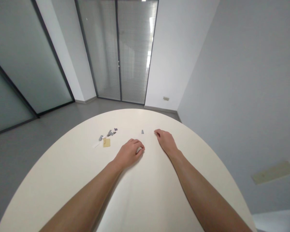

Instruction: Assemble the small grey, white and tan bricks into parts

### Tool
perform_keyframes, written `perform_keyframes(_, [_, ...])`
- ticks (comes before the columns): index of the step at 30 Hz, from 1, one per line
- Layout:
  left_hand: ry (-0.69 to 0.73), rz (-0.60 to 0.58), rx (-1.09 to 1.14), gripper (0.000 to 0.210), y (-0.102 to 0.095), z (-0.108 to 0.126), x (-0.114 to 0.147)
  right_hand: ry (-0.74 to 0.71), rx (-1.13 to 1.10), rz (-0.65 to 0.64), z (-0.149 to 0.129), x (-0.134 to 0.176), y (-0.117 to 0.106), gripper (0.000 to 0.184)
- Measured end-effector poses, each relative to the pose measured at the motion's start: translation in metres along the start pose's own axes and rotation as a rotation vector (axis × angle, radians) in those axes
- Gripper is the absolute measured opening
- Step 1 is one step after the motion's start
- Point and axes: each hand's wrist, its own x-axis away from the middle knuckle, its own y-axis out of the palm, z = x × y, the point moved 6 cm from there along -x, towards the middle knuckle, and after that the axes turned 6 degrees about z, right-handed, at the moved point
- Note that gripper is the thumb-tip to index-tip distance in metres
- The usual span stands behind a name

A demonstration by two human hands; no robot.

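My left hand (130, 152) rests low over the white round table (140, 199), thumb and fingertips brought together in a pinch; whether anything sits between them I cannot make out. To its right, my right hand (166, 140) is also pinched at the fingertips, and a tiny pale thing may show there. A small grey brick piece (142, 131) lies on the table between the hands, just beyond my left fingers and touching neither hand. Left of my left hand lies a tan square studded plate (106, 142).
Several small grey and dark pieces (110, 132) lie loosely grouped behind the tan plate, with a purple piece (115, 129) at the back. A whitish strip (96, 144) is left of the plate. Beyond the table are glass partitions (135, 54) and a wall (244, 80).
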Motion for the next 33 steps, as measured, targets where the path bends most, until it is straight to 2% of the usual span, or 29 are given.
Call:
perform_keyframes(5, [-0.005,-0.010,-0.003,0.019,0.000,0.000,0.000,-0.033,-0.035,0.014,0.000,0.002,0.002,0.028])
perform_keyframes(8, [-0.006,-0.008,-0.002,0.020,0.000,0.000,-0.001,-0.089,-0.044,0.033,-0.001,0.002,0.005,0.041])
perform_keyframes(11, [-0.004,-0.002,-0.003,0.020,0.001,0.000,-0.001,-0.117,-0.021,-0.007,0.001,0.001,0.013,0.052])
perform_keyframes(14, [-0.004,-0.001,0.001,0.019,0.001,0.000,-0.001,-0.141,-0.033,-0.061,0.003,-0.001,0.019,0.045])
perform_keyframes(22, [-0.007,-0.003,0.013,0.019,0.000,0.000,-0.001,-0.171,-0.060,-0.034,-0.003,0.000,0.007,0.027])
perform_keyframes(33, [-0.017,0.000,0.022,0.020,-0.001,0.000,-0.001,-0.133,-0.097,-0.025,0.004,-0.003,0.015,0.029])
